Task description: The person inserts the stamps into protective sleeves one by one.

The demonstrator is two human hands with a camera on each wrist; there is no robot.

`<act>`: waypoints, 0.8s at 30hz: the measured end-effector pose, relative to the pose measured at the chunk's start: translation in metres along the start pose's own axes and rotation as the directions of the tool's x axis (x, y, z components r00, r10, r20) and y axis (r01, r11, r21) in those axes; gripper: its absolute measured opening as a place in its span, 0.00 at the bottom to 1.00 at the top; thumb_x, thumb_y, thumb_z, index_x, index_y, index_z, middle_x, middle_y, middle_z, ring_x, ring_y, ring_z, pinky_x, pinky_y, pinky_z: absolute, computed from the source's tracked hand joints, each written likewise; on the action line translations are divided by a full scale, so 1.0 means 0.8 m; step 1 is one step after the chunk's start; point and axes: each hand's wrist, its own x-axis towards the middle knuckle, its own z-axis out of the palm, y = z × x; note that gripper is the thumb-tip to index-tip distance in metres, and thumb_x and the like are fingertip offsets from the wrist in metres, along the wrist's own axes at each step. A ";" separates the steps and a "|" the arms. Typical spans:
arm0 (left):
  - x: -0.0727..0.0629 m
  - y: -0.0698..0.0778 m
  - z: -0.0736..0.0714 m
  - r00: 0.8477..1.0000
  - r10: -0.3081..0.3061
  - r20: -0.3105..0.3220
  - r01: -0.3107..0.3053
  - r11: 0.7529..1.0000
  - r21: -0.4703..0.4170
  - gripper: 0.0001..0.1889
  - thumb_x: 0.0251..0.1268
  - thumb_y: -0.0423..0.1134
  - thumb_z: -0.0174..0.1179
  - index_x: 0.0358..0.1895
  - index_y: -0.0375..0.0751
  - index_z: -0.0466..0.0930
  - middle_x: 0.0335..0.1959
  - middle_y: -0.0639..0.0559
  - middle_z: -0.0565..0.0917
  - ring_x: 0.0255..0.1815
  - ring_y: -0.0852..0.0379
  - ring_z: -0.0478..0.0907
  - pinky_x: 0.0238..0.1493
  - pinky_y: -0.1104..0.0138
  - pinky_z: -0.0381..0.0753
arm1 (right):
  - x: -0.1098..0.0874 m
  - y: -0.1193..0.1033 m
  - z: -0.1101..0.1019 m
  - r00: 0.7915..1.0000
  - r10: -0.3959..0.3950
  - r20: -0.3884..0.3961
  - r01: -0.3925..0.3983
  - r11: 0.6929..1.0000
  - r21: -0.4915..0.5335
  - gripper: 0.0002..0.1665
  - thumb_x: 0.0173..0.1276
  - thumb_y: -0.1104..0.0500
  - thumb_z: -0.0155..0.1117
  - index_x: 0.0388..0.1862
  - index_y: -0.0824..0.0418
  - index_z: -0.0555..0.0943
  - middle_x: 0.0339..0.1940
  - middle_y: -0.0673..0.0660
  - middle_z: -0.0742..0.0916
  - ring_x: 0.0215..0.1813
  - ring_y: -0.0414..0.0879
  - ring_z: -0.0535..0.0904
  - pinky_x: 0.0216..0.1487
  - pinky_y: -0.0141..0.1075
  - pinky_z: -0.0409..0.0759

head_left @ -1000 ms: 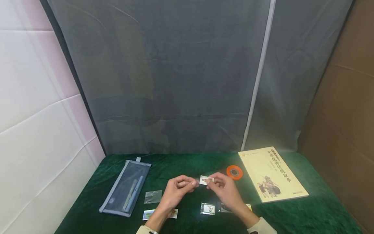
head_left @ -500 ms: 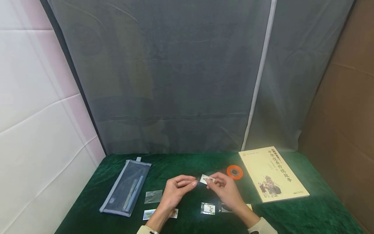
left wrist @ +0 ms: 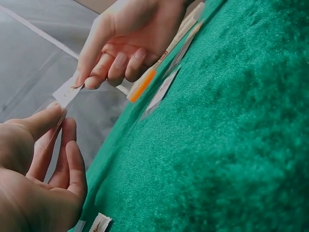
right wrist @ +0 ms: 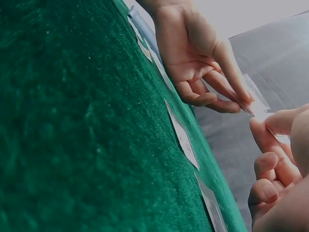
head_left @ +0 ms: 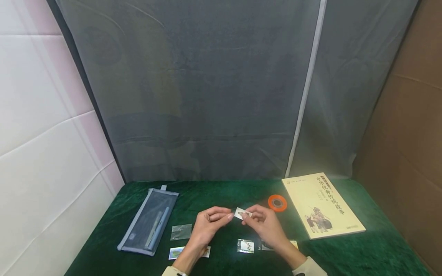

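Observation:
Between finger and thumb, my right hand point(head_left: 267, 225) pinches a small white stamp point(head_left: 239, 212) with a printed figure. My left hand point(head_left: 208, 225) pinches a small clear plastic sleeve point(right wrist: 256, 88), which is hard to see in the head view. In the left wrist view the stamp's near end point(left wrist: 65, 95) meets the sleeve's edge by the left thumb; how far it is inside cannot be made out. A sleeved stamp point(head_left: 246, 246) lies on the green cloth between the forearms. More sleeved pieces lie partly hidden under the right wrist.
At left lie a mesh pencil case point(head_left: 146, 222) with pens inside and an unused-looking clear sleeve point(head_left: 181, 232). Loose stamps point(head_left: 175, 253) lie partly under the left forearm. An orange tape roll point(head_left: 277, 203) and a yellow book point(head_left: 322, 205) sit at right on the green cloth point(head_left: 376, 245).
The right hand has tilted the stamp and then shifted it slightly left, closer to the left fingertips. The left hand has stayed nearly still.

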 end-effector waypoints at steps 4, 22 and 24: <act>0.001 -0.001 0.000 1.000 -0.003 -0.006 0.003 1.000 -0.007 0.24 0.66 0.49 0.78 0.58 0.37 0.89 0.49 0.48 0.95 0.48 0.59 0.90 0.52 0.66 0.85 | 0.001 0.000 0.000 1.000 -0.002 -0.016 0.002 1.000 0.001 0.09 0.76 0.53 0.74 0.47 0.57 0.88 0.34 0.56 0.94 0.32 0.45 0.83 0.35 0.32 0.73; 0.002 -0.003 -0.001 1.000 -0.019 -0.001 0.019 1.000 -0.025 0.25 0.66 0.49 0.79 0.59 0.35 0.88 0.48 0.49 0.95 0.48 0.60 0.90 0.53 0.65 0.84 | 0.002 0.002 -0.001 1.000 0.002 -0.007 -0.002 1.000 0.014 0.07 0.76 0.54 0.74 0.46 0.56 0.88 0.33 0.55 0.94 0.33 0.53 0.85 0.37 0.33 0.76; 0.001 -0.002 -0.001 1.000 -0.021 0.002 0.021 0.999 -0.025 0.25 0.66 0.48 0.79 0.58 0.35 0.88 0.48 0.49 0.95 0.49 0.59 0.90 0.53 0.65 0.83 | 0.001 0.001 -0.001 1.000 0.009 0.002 -0.009 1.000 0.015 0.08 0.76 0.53 0.74 0.47 0.55 0.88 0.34 0.55 0.94 0.33 0.52 0.85 0.37 0.33 0.76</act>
